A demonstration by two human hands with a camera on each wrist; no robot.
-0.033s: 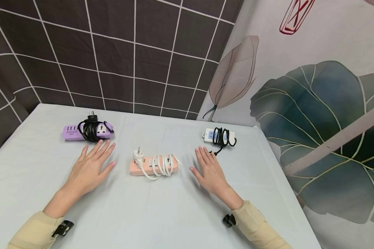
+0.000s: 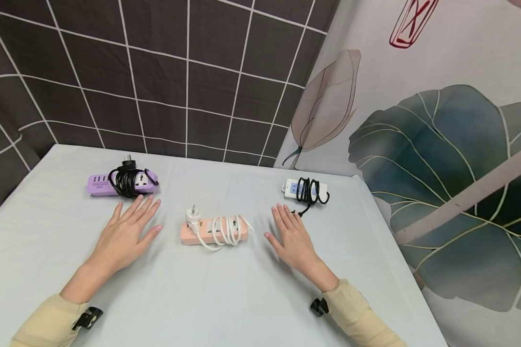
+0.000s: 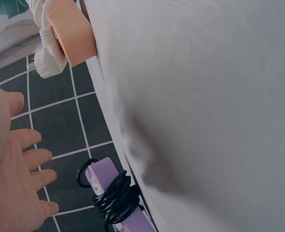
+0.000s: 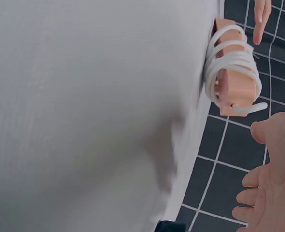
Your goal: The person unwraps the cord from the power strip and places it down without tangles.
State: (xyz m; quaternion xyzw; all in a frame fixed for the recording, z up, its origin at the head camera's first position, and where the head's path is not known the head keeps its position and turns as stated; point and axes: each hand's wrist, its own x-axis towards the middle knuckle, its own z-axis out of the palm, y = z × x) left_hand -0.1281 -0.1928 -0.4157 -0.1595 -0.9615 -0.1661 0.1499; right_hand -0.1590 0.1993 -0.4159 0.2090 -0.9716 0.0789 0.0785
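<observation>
Three power strips lie on the table with their cords coiled round them. A purple power strip (image 2: 99,191) with a black cord is at the left, a pink power strip (image 2: 205,238) with a white cord in the middle, and a small white power strip (image 2: 292,189) with a black cord at the right. My left hand (image 2: 128,236) hovers palm down just in front of the purple strip, fingers spread and straight, holding nothing. Close by the white strip, my right hand (image 2: 294,242) is also held flat over the table, its fingers straight and holding nothing. Both wrist views show hand shadows on the cloth.
A pale cloth covers the table (image 2: 208,294). Behind it hangs a dark curtain (image 2: 156,79) with a white grid, and along the right side a leaf-printed curtain (image 2: 443,144). Each sleeve carries a small black device (image 2: 88,318) at the wrist.
</observation>
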